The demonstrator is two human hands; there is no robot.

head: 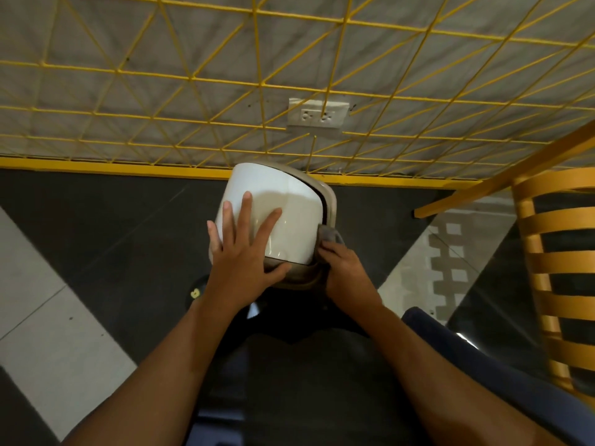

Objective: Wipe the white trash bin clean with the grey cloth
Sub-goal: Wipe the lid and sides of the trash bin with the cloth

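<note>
bin [289, 204] is in front of the person, over the dark floor [128, 226] and near the yellow grid [257, 91]. left hand [244, 255] lies flat on its white top, fingers [246, 209] straight and spread apart. right hand [344, 268] is at the bin's right side, clamped on the cloth [330, 235], which touches the bin. a wooden chair [547, 252] stands at the right

A grey wall [96, 33] carries a yellow wire grid [260, 88] and a white double socket [317, 115]. A yellow strip [96, 164] meets dark floor [112, 226] with pale tiles [42, 333]. A slatted wooden chair [553, 181] stands right
</note>
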